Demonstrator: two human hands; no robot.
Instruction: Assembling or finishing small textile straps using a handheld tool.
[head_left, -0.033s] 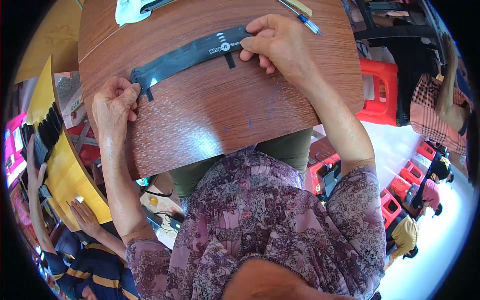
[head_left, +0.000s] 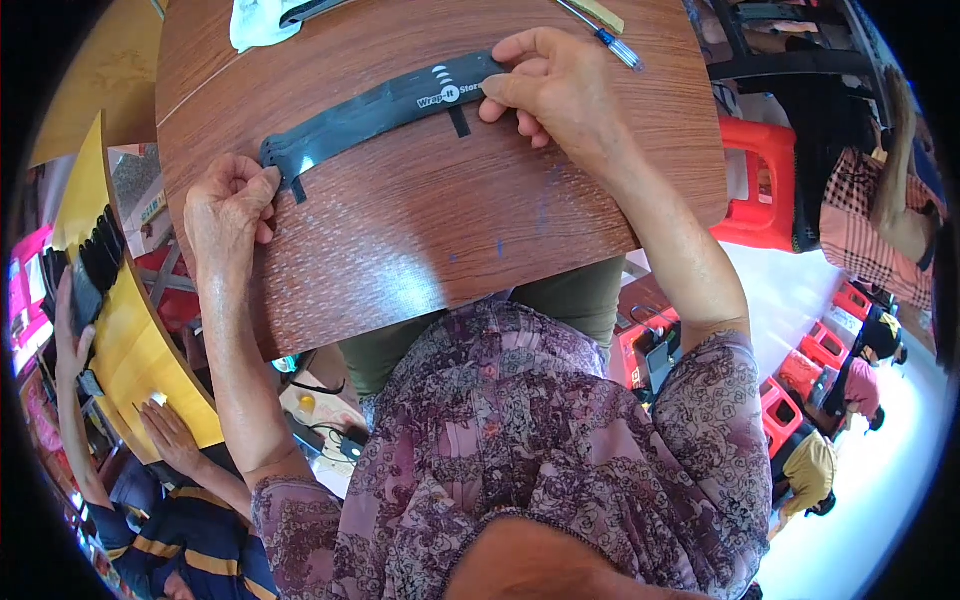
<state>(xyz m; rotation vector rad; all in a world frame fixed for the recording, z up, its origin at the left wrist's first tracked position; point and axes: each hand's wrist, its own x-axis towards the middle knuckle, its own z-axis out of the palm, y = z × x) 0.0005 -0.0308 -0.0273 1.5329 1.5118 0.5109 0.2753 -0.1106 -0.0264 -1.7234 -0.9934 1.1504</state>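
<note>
R end of dark grey strap (head_left: pixel 365 115) is partly hidden by R fingers, which also cover the end of its white print; glare washes out a patch nr L end. Two short black tabs (head_left: pixel 460 121) stick out below its near edge; can't tell if they're attached or lying underneath. Screwdriver (head_left: pixel 622 48) w/ clear handle has its shaft cut off at top edge, as does white cloth-like item (head_left: pixel 258 25) at upper L, material unclear. Strap's on/just above the brown wood-grain table (head_left: pixel 400 210), toward far side, contact hard to judge. Long axis runs lower L to upper R, slightly bowed (maybe lens); printed end points upper R, print upright for wearer. L hand (head_left: pixel 233 198): thumb + index pinched at strap's L end, other fingers curled. R hand (head_left: pixel 550 88): thumb on strap's face nr R end, index at far edge, small gap btwn them, rest loosely bent.
</note>
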